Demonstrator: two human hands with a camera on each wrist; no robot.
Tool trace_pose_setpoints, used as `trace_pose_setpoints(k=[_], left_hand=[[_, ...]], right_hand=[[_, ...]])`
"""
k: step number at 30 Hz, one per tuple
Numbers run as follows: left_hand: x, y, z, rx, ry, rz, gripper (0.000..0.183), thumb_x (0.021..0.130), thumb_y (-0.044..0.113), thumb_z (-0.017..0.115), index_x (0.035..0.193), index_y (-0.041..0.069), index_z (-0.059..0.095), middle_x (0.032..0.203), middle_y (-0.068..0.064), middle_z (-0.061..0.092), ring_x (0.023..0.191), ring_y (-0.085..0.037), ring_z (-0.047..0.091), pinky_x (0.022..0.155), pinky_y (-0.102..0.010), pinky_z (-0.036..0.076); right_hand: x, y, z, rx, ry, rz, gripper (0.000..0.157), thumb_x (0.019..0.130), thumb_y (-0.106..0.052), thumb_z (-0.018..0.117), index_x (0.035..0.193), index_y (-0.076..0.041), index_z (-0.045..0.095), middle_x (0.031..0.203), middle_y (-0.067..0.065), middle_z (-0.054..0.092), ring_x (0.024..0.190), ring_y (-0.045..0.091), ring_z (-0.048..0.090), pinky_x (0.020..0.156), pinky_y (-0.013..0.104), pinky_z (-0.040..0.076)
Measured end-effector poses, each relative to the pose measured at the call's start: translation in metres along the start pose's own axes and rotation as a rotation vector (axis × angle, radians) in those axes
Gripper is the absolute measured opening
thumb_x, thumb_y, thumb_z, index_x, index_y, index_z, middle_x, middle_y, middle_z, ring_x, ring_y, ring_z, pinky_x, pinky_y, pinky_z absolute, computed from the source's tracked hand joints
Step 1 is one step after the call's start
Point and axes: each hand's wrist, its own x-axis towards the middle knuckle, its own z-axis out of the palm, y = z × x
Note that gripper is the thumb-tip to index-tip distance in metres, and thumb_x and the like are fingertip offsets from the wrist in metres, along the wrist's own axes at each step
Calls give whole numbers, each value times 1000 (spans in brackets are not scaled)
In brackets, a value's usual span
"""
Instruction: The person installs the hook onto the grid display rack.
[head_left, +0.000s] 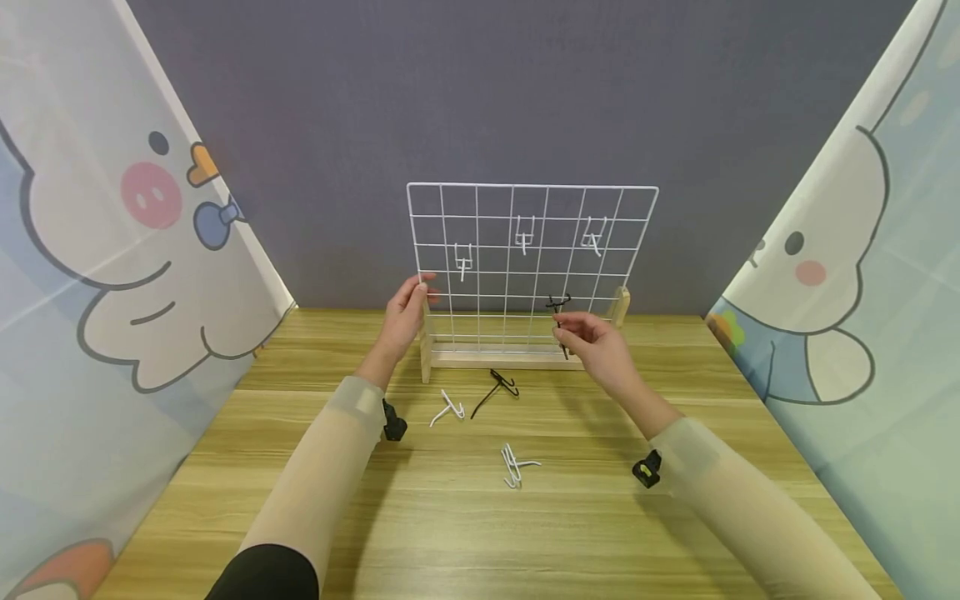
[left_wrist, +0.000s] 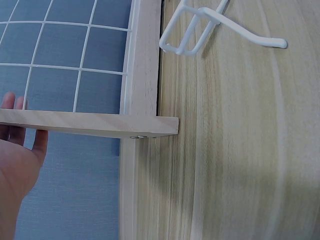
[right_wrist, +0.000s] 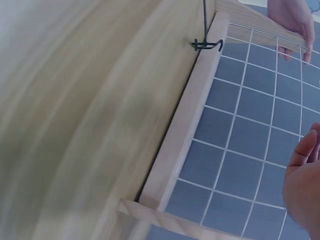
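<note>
A white wire grid (head_left: 491, 260) stands upright in a wooden base (head_left: 480, 360). My left hand (head_left: 405, 315) grips its left side, thumb in front and fingers behind, beside the wooden side post (left_wrist: 90, 122). Between the right thumb and fingertips, my right hand (head_left: 596, 346) pinches a black hook (head_left: 558, 325) just in front of the grid's lower right. That hook is out of sight in the right wrist view, where part of the right hand (right_wrist: 305, 185) shows. Three white hooks hang on the grid: one at left (head_left: 463, 263), one mid-right (head_left: 524, 239), one further right (head_left: 594, 239).
On the wooden table (head_left: 420, 517), another black hook (head_left: 498, 387) lies before the base. A white hook (head_left: 450, 407) is to its left, and a second white hook (head_left: 514, 465) lies nearer me. A grey panel (head_left: 525, 92) rises behind; printed cloths (head_left: 67, 275) flank both sides.
</note>
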Motion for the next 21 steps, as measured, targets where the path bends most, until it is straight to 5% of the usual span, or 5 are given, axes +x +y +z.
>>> trace_pose_setpoints(k=[5, 14, 21], left_hand=[[-1, 0, 0, -1, 0, 7, 42, 119, 21, 47, 149, -6, 59, 106, 8, 74, 100, -5, 70, 97, -29, 49], [0, 1, 0, -6, -5, -7, 42, 120, 21, 45, 151, -4, 58, 132, -42, 63, 102, -6, 69, 102, -27, 49], [0, 0, 1, -2, -2, -14, 44, 119, 22, 45, 151, -6, 56, 132, -41, 63, 101, -6, 69, 116, -52, 46]], right_hand=[[10, -5, 2, -6, 21, -9, 32, 106, -16, 76, 134, -1, 74, 103, -7, 75, 84, 4, 65, 73, 22, 55], [25, -11, 5, -43, 60, 1, 33, 107, -22, 75, 135, -6, 75, 103, -11, 73, 87, 5, 65, 72, 20, 53], [35, -12, 7, -46, 74, 15, 34, 106, -22, 76, 136, -6, 75, 103, -9, 73, 84, 6, 64, 70, 19, 53]])
